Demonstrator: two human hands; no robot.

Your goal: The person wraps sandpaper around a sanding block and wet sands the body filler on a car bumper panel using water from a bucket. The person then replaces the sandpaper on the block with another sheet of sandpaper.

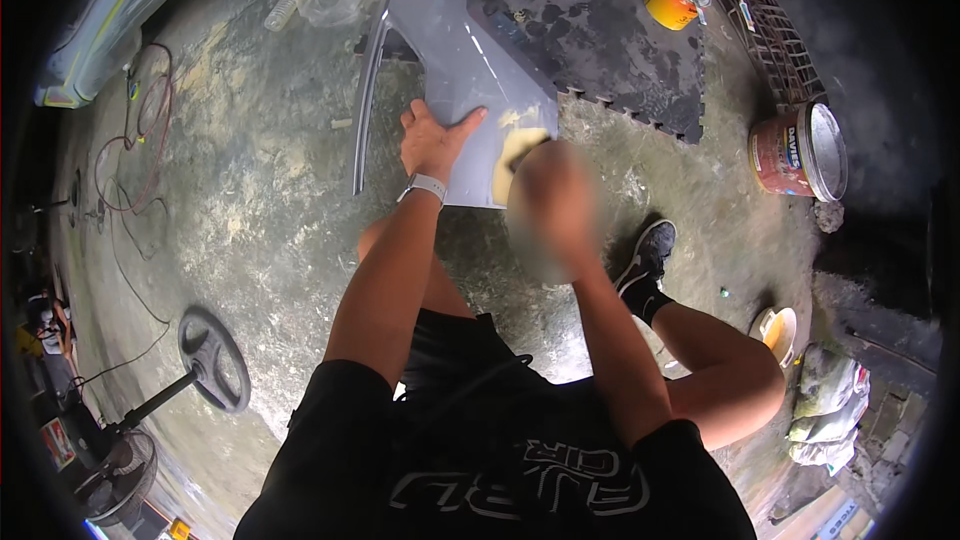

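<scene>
A grey car body panel stands in front of me, with a beige filler patch near its lower right edge. My left hand, a watch on its wrist, grips the panel's left side. Its thumb lies stretched over the grey surface and its fingers curl at the edge of the cut-out. Over the right part of the filler patch is my right hand. A blur covers its fingers, so whether it holds anything is hidden. A dark strip shows between this hand and the patch.
Dark interlocking mats lie beyond the panel. A yellow-orange can and a large reddish pail stand to the right. Near my knee sits a small tub beside plastic bags. A fan and hoses are left.
</scene>
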